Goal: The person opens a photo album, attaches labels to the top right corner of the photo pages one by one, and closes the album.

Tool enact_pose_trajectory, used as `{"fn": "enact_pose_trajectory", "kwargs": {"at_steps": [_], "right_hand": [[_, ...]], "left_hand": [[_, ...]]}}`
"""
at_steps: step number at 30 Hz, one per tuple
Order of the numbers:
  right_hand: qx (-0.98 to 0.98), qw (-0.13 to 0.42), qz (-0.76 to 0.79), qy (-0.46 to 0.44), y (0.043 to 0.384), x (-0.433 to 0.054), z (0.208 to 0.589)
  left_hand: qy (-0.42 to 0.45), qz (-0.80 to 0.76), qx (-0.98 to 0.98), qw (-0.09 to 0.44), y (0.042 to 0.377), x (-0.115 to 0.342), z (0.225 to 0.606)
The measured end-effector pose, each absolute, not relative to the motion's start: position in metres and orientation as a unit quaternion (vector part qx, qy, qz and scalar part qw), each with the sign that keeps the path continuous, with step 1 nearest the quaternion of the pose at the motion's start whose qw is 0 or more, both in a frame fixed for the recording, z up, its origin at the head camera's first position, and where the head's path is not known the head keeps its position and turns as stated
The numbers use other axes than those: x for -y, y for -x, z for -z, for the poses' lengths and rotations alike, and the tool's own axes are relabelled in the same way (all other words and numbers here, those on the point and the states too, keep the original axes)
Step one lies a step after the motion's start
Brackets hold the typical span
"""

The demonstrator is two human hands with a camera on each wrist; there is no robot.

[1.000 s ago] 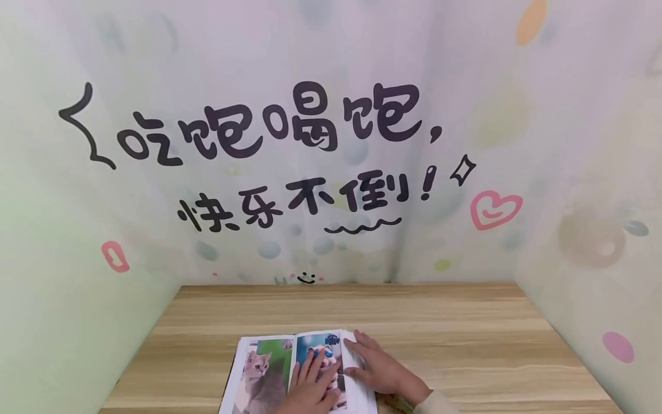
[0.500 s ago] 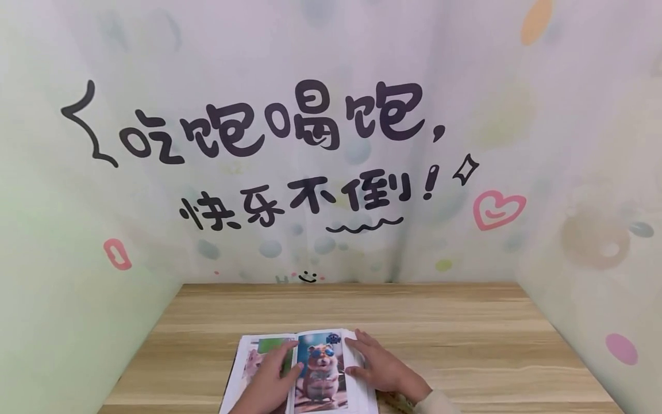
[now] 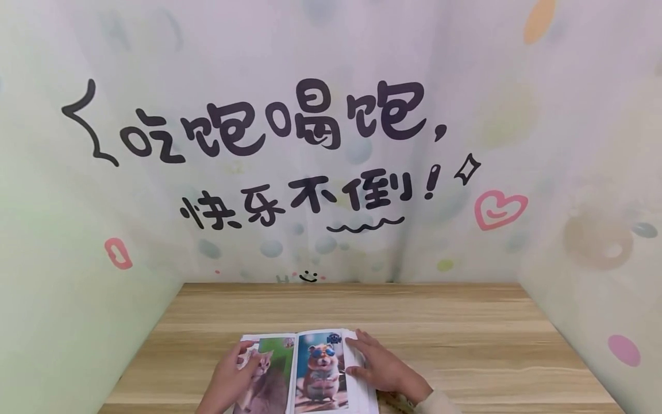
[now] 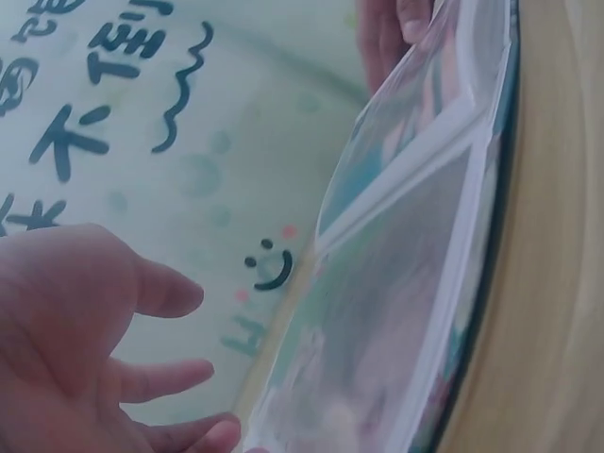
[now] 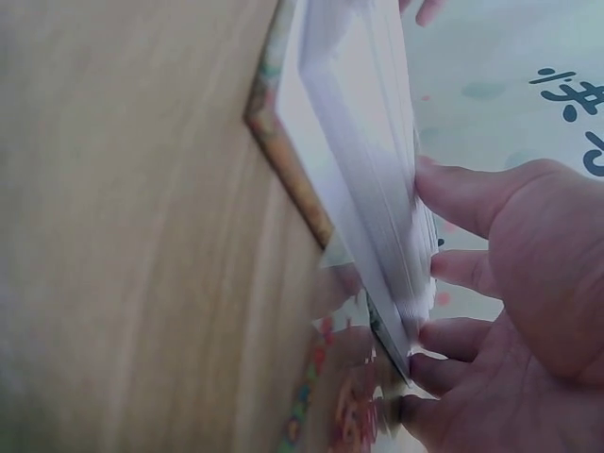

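Note:
An open photo album (image 3: 359,397) lies at the near edge of the view, its glossy pages in clear sleeves. The left page carries a cat photo (image 3: 276,368) and the right one a hamster in sunglasses (image 3: 320,376). My left hand (image 3: 230,368) is over the outer part of the cat page, fingers and thumb apart; in the left wrist view the fingertips are at the page's edge. My right hand (image 3: 380,365) rests at the album's right edge, fingers spread. In the right wrist view its thumb and fingers touch the thick page stack (image 5: 363,179).
The wooden tabletop (image 3: 439,322) extends behind and beside the album. Some clear, brightly printed material (image 5: 349,406) lies beside the album under the right hand. A printed curtain (image 3: 310,241) with large dark lettering hangs at the back, with pale walls at both sides.
My left hand has moved left from the hamster photo, across the middle, to the outer part of the cat page. The hamster photo is now uncovered. My right hand has stayed in place.

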State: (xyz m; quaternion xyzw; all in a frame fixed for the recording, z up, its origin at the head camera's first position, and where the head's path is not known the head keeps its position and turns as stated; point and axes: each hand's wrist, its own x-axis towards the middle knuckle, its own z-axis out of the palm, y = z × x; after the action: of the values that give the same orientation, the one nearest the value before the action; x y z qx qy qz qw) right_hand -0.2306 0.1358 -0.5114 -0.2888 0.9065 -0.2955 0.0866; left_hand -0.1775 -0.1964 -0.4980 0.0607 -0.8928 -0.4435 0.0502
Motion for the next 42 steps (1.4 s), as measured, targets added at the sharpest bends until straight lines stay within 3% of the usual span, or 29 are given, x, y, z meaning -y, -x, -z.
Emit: {"fn": "enact_pose_trajectory", "kwargs": {"at_steps": [9,19,42], "right_hand": [[-0.909,0.093,0.295,0.280,0.232,-0.135,0.512],[-0.908,0.089,0.293,0.285,0.233,-0.135,0.514],[-0.906,0.094,0.302,0.283,0.233,-0.136,0.515]], "left_hand": [[-0.097,0.459,0.882,0.044,0.176,0.212,0.500],[-0.149,0.468,0.871,-0.008,0.178,0.217,0.501],[-0.138,0.517,0.844,-0.017,0.176,0.220,0.495]]}}
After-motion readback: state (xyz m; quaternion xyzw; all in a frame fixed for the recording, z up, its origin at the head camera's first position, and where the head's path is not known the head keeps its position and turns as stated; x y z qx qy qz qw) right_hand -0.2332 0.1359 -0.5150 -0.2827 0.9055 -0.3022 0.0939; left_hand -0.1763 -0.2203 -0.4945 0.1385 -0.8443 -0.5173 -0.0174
